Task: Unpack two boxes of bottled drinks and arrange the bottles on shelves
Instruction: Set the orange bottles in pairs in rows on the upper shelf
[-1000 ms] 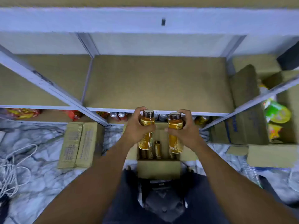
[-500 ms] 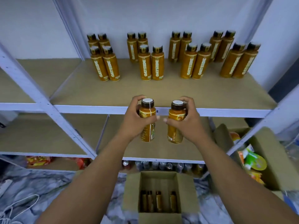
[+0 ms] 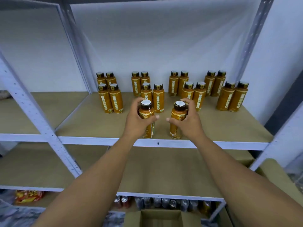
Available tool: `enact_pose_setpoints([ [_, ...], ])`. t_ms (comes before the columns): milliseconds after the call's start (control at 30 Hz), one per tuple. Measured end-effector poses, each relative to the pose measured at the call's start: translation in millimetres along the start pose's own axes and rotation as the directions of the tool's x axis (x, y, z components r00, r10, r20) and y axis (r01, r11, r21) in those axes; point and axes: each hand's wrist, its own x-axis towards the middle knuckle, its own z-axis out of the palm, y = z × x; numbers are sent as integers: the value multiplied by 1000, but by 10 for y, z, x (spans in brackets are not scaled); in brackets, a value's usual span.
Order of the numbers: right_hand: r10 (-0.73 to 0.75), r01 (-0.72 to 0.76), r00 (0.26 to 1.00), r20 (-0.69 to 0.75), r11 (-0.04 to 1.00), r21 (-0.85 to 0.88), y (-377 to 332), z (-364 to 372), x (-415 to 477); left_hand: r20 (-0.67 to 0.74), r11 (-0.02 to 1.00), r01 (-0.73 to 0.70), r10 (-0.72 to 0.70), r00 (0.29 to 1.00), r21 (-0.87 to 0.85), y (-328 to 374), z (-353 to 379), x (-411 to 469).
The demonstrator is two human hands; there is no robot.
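Fingers (image 3: 151, 118): curled, both sets grasping a btl each, thumbs pointing at each other w/ gap between.
L hand (image 3: 136, 123): wraps L btl (image 3: 146, 111) below cap, btl upright.
R hand (image 3: 190, 123): wraps R btl (image 3: 178, 114), upright, fingertips up at cap.
Held btls: bases below the fingers, at shelf (image 3: 98, 125) front edge; touching board or not, can't tell.
Stock (image 3: 116, 100): orange btls in pairs, just behind fingers & out to both sides, standing by back wall.
Box (image 3: 161, 217): open, far below fingers, betw forearms.
Cans (image 3: 164, 202): row under lower shelf (image 3: 155, 169), below fingers.
Snacks (image 3: 27, 194): red-yellow packs, low & left of fingers.
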Motion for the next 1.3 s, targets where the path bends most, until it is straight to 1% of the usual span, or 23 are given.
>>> enact_pose_setpoints([
  [133,32,-32,999,5,999,3,111,7,106,-3,1000,11,-11,1000,8,-95,73,70],
  [267,105,-103,994,-21,992,74,234,36,147,5,999,36,-36,999,20,-146,127,140],
  [367,147,-144,989,-32,985,94,300,83,181,-14,997,80,-80,997,-7,-185,179,195],
  [600,211,-211,977,13,973,89,423,134,289,32,986,164,-163,986,-16,-336,243,291],
  [767,238,-240,971,34,966,100,521,176,274,31,989,142,-143,989,31,-422,270,248],
  [1033,242,-246,969,40,961,126,545,189,238,37,989,145,-147,988,39,-497,298,271],
  [1167,245,-237,969,-29,957,169,541,175,191,16,995,92,-92,996,24,-575,277,224],
  [1233,239,-227,969,-60,960,163,566,176,180,14,997,68,-69,998,45,-614,280,221],
  [1300,226,-215,972,-60,966,143,576,188,175,11,996,68,-69,998,54,-631,285,224],
])
